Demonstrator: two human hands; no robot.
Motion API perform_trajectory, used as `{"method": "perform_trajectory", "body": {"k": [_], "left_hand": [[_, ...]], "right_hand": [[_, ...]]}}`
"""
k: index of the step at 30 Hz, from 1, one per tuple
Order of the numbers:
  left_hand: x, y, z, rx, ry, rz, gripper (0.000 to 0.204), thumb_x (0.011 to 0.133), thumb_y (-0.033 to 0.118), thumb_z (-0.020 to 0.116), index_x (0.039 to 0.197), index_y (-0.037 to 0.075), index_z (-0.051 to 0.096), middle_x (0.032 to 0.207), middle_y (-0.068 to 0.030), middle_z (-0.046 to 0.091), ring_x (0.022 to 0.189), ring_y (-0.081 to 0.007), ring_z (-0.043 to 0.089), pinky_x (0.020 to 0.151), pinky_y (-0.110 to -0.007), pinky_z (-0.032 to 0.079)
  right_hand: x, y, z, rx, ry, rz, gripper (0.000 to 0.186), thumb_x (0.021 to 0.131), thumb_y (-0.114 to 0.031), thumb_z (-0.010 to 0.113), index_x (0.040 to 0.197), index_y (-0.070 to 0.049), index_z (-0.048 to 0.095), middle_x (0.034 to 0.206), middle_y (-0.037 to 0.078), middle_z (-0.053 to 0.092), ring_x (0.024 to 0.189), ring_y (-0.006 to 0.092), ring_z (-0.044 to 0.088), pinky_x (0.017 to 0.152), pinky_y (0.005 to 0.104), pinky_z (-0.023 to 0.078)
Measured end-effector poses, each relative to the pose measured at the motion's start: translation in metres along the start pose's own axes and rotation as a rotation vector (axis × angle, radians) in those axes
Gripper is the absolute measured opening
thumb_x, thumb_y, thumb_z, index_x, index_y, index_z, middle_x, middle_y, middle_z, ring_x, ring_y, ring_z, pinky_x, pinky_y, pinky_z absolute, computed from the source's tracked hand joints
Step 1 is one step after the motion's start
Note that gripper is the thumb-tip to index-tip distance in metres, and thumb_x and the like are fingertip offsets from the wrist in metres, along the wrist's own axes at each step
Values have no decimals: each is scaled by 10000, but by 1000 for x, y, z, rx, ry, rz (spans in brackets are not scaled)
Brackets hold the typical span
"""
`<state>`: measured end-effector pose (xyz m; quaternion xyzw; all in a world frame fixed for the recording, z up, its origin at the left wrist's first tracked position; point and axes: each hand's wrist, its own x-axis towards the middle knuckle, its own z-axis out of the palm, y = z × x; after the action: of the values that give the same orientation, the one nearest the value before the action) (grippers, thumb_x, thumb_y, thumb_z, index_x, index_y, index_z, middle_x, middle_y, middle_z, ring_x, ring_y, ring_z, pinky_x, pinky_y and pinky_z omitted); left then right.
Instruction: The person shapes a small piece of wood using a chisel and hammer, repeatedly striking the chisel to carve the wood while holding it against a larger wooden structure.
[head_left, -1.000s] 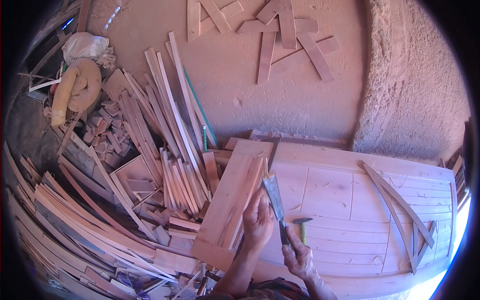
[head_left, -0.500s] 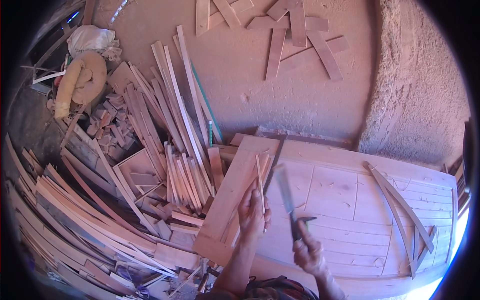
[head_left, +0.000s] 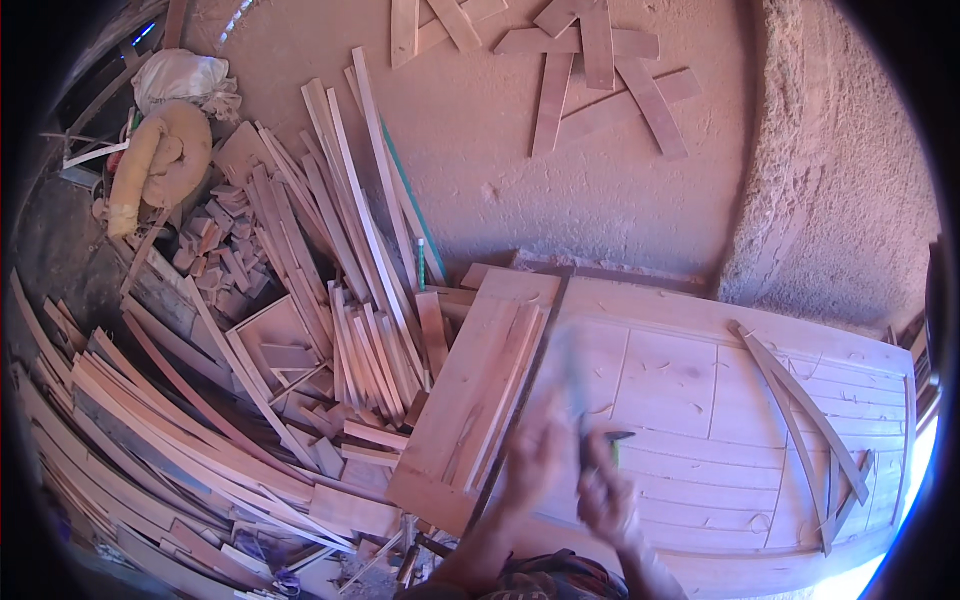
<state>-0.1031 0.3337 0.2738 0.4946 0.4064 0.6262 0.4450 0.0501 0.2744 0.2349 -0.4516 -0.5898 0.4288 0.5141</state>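
My right hand (head_left: 607, 502) is closed around the dark handle of a hand tool (head_left: 574, 375) with a long, flat grey blade that points away from me. A dark spur and a bit of green show by the handle; its exact kind is unclear. Beside it, my left hand (head_left: 537, 455) is smeared by motion, so its fingers and anything in them cannot be made out. Both hands are over a pale panelled wooden door (head_left: 665, 375) lying flat. Left of the hands, a wide board (head_left: 500, 310) carries narrow wooden strips (head_left: 500, 395).
Crossed slats (head_left: 800, 415) and shavings lie on the door's right half. Lumber offcuts (head_left: 370, 350) lean on the wall at left, with long planks (head_left: 190, 420) stacked nearer. A yellowish coiled hose (head_left: 160, 165) sits far left. Flat wooden pieces (head_left: 600, 70) lie at the top.
My left hand has moved right and slightly nearer me, close to the tool, and is blurred. The thin wooden stick it held no longer shows clearly. My right hand keeps the tool, having shifted slightly.
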Motion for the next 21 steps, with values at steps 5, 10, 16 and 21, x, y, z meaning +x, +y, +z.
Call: {"method": "perform_trajectory", "body": {"k": [5, 10, 16, 21], "left_hand": [[-21, 3, -9, -277, 6, -381, 443, 1081, 352, 406, 1469, 140, 436, 587, 56, 342, 415, -45, 377, 350, -238, 386], [21, 22, -17, -285, 93, -212, 414, 1094, 337, 361, 1462, 164, 437, 580, 50, 353, 414, -44, 359, 343, -210, 348], [28, 18, -17, -240, 123, -132, 380, 1090, 283, 409, 1435, 143, 483, 643, 40, 441, 452, -27, 393, 366, -197, 341], [19, 5, -7, -47, 97, -26, 393, 1088, 200, 421, 1459, 74, 460, 642, 51, 451, 462, -23, 389, 417, -200, 333]], "right_hand": [[53, -46, -32, 309, 149, -73, 540, 1041, -191, 479, 1535, -31, 333, 678, 19, 563, 530, 74, 495, 499, 256, 447], [-4, -33, -15, 186, -143, 197, 548, 1012, -170, 570, 1512, -36, 390, 705, 18, 577, 538, 66, 529, 518, 256, 466], [-18, -30, 4, -62, -186, -22, 525, 983, -147, 591, 1484, -74, 452, 780, 110, 617, 605, 135, 594, 602, 303, 503], [-16, -29, 5, -183, -165, -23, 518, 981, -125, 595, 1467, -20, 447, 1114, 243, 689, 990, 303, 706, 845, 354, 540]]}}
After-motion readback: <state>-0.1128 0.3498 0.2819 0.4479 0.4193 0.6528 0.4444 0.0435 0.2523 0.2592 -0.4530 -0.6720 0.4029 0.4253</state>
